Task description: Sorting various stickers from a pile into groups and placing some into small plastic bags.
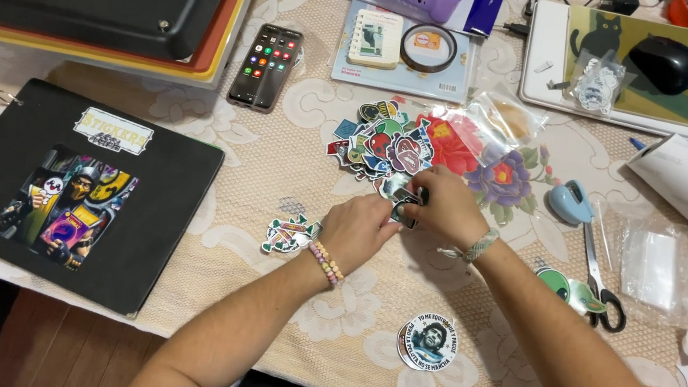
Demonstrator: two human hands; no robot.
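Warm, even indoor light falls from above, bright over the lace tablecloth. Both hands cast only faint, soft shadows just beneath them. Well left of the left hand, the black folder stays dark and matte. Beyond the right hand, clear plastic bags show slight glare. Focus is sharp centrally; frame edges bend mildly

We reach both bare forearms in from the lower edge, angled toward each other so they meet near the middle. Our left hand lies knuckles up, fingers curled forward and pinched at the tips, a beaded band on its wrist. Our right hand sits just beyond it, touching it, fingers bent down and closed together, a woven band around its wrist.
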